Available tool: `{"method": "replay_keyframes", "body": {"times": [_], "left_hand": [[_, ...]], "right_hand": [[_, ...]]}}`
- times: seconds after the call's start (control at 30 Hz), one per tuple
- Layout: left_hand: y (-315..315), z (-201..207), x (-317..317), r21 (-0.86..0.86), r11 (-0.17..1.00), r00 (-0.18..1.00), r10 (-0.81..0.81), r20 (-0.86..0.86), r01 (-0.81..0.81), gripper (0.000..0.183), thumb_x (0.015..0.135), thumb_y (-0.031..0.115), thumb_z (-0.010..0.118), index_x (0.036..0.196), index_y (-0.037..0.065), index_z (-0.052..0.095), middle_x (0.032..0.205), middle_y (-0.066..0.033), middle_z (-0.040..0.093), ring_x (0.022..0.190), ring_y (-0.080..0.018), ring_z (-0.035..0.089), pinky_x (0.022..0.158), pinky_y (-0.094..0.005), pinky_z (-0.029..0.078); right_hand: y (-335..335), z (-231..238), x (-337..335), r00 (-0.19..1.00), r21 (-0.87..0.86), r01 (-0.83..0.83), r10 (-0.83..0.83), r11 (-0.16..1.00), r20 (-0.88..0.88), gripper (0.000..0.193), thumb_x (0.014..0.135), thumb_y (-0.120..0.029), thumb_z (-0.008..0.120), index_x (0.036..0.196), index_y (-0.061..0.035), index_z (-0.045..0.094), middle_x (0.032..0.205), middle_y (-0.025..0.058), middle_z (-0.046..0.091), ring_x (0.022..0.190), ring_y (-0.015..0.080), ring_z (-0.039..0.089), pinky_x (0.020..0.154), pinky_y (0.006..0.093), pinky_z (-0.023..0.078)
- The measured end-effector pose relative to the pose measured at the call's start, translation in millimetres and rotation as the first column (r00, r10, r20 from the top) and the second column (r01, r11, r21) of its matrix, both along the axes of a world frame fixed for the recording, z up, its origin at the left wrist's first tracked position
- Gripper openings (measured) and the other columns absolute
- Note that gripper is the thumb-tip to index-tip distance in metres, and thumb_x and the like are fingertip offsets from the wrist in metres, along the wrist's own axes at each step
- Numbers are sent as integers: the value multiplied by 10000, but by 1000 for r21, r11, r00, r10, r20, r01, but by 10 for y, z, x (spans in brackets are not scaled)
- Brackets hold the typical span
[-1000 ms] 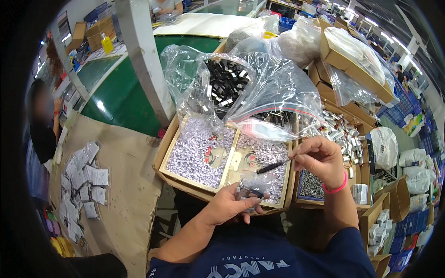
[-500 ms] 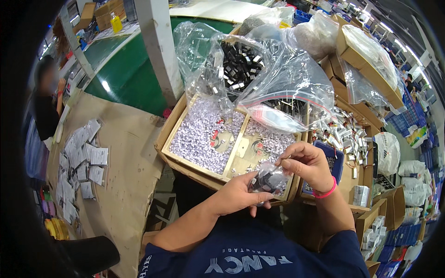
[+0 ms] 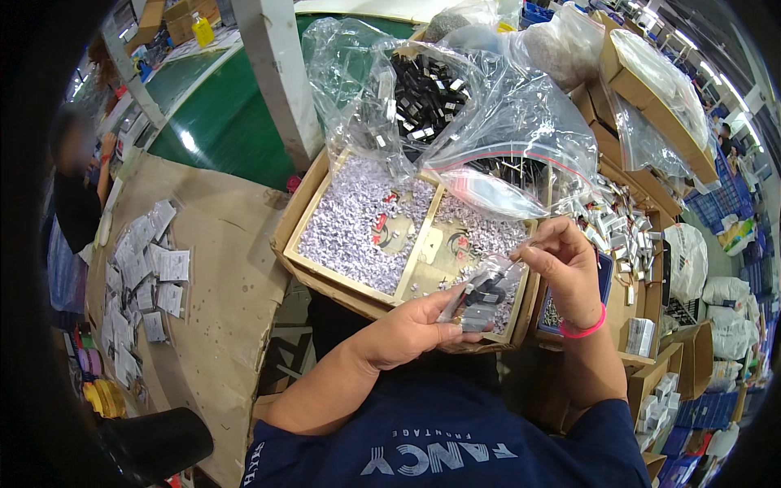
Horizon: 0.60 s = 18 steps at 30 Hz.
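The left hand [image 3: 407, 329] hides the near end of the small clear plastic bag [image 3: 486, 294] at four o'clock, whose dark contents run together. What the right hand [image 3: 569, 267] has at its fingertips is too small to tell. At three, that hand covers part of the dark-blue plastic tray [image 3: 604, 281]. The top edge cuts off the grey metal post [image 3: 277, 73] at eleven; the lower edge, the navy shirt [image 3: 439, 435] at six.

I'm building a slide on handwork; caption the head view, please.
Left hand holding a clear bag of dark parts near a divided tray of small pale pieces, right hand close by.
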<state>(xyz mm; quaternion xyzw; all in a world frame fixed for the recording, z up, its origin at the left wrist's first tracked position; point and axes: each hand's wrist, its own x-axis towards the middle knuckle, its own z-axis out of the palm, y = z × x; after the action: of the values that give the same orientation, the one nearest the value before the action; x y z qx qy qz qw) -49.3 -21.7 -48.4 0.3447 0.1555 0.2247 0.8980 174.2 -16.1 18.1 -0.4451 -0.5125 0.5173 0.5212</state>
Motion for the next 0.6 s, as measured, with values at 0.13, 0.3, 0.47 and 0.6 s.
{"method": "replay_keyframes", "body": {"times": [0.13,0.3,0.47,0.6], "left_hand": [[18,9,-2,-52,999,999,-20,-42,18,513,939,40,486,1419,23,307,1229,-83,549,1058,-127,568,910,-244,453],[4,23,45,-85,992,995,96,-9,-96,462,897,5,548,1332,-44,403,1237,-142,554,1107,-189,566,962,-293,448],[1,27,62,-9,993,993,122,-8,-122,481,865,-15,580,1318,-33,420,1215,-110,566,1088,-172,570,973,-294,433],[-4,65,18,65,989,990,139,-34,-136,466,841,-4,611,1279,-14,453,1177,-100,579,1054,-159,582,913,-281,470]], "right_hand": [[6,15,53,1000,-31,-29,29,999,6,197,824,-11,657,930,-70,502,850,45,643,814,112,629,718,224,462],[-43,-97,-47,998,-15,-71,71,997,-1,177,839,-18,667,947,-30,526,884,62,653,863,124,637,775,246,492],[-55,-100,-143,944,132,-72,25,989,329,89,837,-59,678,908,-13,652,899,59,668,840,126,620,759,282,489],[-30,25,-99,723,347,-283,-39,894,689,209,766,-110,727,968,-62,697,895,41,670,817,187,563,779,307,423]]}}
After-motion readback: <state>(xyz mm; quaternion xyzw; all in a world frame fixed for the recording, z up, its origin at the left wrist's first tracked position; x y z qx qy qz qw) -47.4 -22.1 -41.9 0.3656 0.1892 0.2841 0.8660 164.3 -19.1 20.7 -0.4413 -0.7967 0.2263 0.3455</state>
